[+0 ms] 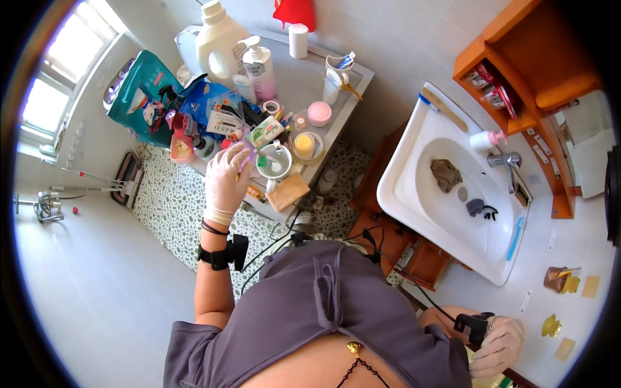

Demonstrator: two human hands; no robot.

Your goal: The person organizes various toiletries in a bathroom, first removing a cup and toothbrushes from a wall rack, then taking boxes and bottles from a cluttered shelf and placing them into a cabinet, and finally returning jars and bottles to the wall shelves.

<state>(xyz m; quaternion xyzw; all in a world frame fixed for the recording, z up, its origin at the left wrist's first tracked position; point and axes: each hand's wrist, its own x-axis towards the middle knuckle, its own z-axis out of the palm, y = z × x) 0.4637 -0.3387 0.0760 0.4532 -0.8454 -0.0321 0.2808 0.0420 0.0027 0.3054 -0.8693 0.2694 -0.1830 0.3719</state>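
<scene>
My left hand [228, 174], in a pale glove, reaches over the near edge of a crowded grey-topped table [292, 77]. Its fingers are bent together at a small purple item, too hidden to name. Just right of them stands a white cup [274, 169] with slim items inside, and a wooden block [288, 192] lies in front of it. A green-and-white packet [266, 132] rests behind the cup. At the lower right, well away from the table, hangs my gloved right hand [501, 346]. Its fingers are curled, and whatever they may hold is hidden.
A white washbasin [404, 139] on the right holds a brown cloth [446, 175] and dark bits. Above it hangs an orange wooden cabinet [495, 58]. Bottles, including a large cream jug [217, 48], and a teal pouch [140, 97] crowd the table. Dark cables [265, 262] cross near my waist.
</scene>
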